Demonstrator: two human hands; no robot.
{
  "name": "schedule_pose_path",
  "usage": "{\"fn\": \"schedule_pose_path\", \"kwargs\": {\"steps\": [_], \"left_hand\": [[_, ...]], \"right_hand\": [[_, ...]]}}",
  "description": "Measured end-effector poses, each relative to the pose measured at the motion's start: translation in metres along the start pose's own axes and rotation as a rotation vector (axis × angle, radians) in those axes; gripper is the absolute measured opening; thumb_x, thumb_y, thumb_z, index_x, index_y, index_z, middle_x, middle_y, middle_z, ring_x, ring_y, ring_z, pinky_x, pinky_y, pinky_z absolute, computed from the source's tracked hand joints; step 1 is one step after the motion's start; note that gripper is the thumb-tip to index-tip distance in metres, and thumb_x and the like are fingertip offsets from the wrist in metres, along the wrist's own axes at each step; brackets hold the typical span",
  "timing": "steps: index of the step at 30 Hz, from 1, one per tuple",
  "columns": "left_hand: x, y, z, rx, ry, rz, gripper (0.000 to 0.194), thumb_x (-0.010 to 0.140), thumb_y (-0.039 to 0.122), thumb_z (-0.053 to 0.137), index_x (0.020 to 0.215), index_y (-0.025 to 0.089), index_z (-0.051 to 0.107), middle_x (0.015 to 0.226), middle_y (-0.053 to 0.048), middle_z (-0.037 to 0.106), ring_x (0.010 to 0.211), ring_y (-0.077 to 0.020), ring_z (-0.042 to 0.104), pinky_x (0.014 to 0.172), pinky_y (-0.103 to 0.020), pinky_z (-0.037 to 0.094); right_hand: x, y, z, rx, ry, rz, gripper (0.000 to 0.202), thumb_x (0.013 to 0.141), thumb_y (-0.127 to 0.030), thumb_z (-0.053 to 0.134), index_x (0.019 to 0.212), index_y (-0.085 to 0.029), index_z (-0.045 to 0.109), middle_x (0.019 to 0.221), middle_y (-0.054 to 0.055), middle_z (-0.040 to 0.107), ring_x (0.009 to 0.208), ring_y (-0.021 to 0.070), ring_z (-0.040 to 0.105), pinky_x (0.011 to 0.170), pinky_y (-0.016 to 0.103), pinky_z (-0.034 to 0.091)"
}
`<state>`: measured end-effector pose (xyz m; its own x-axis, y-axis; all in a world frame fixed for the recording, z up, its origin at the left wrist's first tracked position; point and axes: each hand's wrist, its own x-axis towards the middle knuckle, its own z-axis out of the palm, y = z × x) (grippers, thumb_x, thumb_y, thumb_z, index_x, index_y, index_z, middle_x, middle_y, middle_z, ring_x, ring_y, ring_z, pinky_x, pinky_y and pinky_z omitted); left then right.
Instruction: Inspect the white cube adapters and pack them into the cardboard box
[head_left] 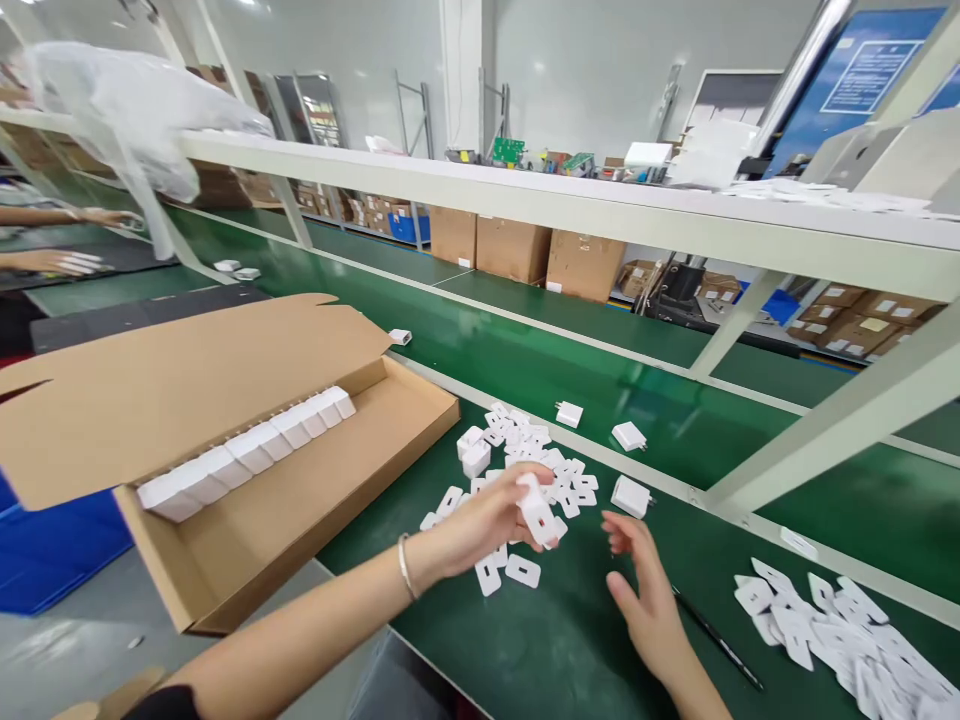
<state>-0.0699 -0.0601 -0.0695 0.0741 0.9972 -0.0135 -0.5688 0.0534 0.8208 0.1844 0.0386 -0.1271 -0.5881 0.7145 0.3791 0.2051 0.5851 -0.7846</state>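
My left hand [499, 520], with a bracelet at the wrist, grips a white charger [537, 512] over a scattered pile of flat white plates [523, 571]. To its right, my right hand [645, 590] is raised above the green table [555, 640], fingers apart and holding nothing. One white charger [631, 496] lies just beyond the right hand. Two more, a charger [569, 414] and another charger [628, 436], rest farther back. A pair of white blocks [475, 456] stands at the pile's far left edge.
An open cardboard box [300, 530] at the left holds a row of white blocks [247, 452]. A black pen [718, 640] and more white plates [847, 630] lie at the right. A shelf post [817, 410] slants above. Another person's hands [67, 262] show far left.
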Motion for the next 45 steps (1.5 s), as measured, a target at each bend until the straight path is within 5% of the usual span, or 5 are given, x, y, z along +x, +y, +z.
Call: {"fn": "schedule_pose_path", "kwargs": {"steps": [7, 12, 19, 29, 45], "left_hand": [[0.041, -0.062, 0.052, 0.036, -0.183, -0.005, 0.039, 0.102, 0.048, 0.056, 0.133, 0.025, 0.058, 0.112, -0.009, 0.063, 0.097, -0.0208, 0.062, 0.083, -0.035, 0.053], [0.050, -0.069, 0.037, 0.684, -0.166, 0.251, 0.048, 0.106, 0.055, 0.042, 0.144, 0.029, 0.054, 0.144, -0.013, 0.044, 0.133, -0.0296, 0.046, 0.110, -0.047, 0.045], [0.047, -0.068, 0.011, 1.147, -0.276, 0.351, 0.042, 0.106, 0.047, 0.046, 0.143, 0.027, 0.051, 0.131, -0.011, 0.062, 0.117, -0.0282, 0.060, 0.101, -0.045, 0.050], [0.044, -0.084, 0.007, 0.943, -0.179, 0.424, 0.030, 0.107, 0.036, 0.049, 0.136, 0.028, 0.054, 0.120, -0.008, 0.062, 0.108, -0.0233, 0.060, 0.092, -0.036, 0.050], [0.044, -0.098, 0.012, 0.789, -0.100, 0.406, 0.026, 0.108, 0.042, 0.049, 0.118, 0.025, 0.065, 0.100, -0.005, 0.058, 0.092, -0.0212, 0.056, 0.081, -0.034, 0.046]], "right_hand": [[-0.006, 0.002, 0.004, 0.187, -0.002, 0.006, 0.044, 0.101, -0.057, 0.054, 0.139, -0.036, 0.056, 0.145, 0.010, 0.048, 0.135, 0.0327, 0.051, 0.105, 0.046, 0.050], [-0.003, -0.009, -0.010, 0.095, 0.068, 0.074, 0.036, 0.092, -0.042, 0.070, 0.125, -0.031, 0.064, 0.131, 0.009, 0.052, 0.124, 0.0298, 0.055, 0.104, 0.044, 0.050], [-0.004, -0.019, -0.002, 0.030, 0.046, 0.088, 0.032, 0.087, -0.031, 0.069, 0.118, -0.027, 0.063, 0.109, 0.006, 0.052, 0.103, 0.0247, 0.059, 0.092, 0.040, 0.052], [-0.009, -0.020, 0.005, -0.004, -0.007, 0.147, 0.034, 0.098, -0.043, 0.057, 0.128, -0.027, 0.050, 0.096, 0.002, 0.063, 0.074, 0.0171, 0.055, 0.065, 0.030, 0.046], [-0.004, -0.019, 0.005, -0.091, 0.063, 0.206, 0.031, 0.087, -0.045, 0.065, 0.077, -0.024, 0.045, 0.070, -0.005, 0.043, 0.062, 0.0132, 0.039, 0.058, 0.027, 0.031]]}}
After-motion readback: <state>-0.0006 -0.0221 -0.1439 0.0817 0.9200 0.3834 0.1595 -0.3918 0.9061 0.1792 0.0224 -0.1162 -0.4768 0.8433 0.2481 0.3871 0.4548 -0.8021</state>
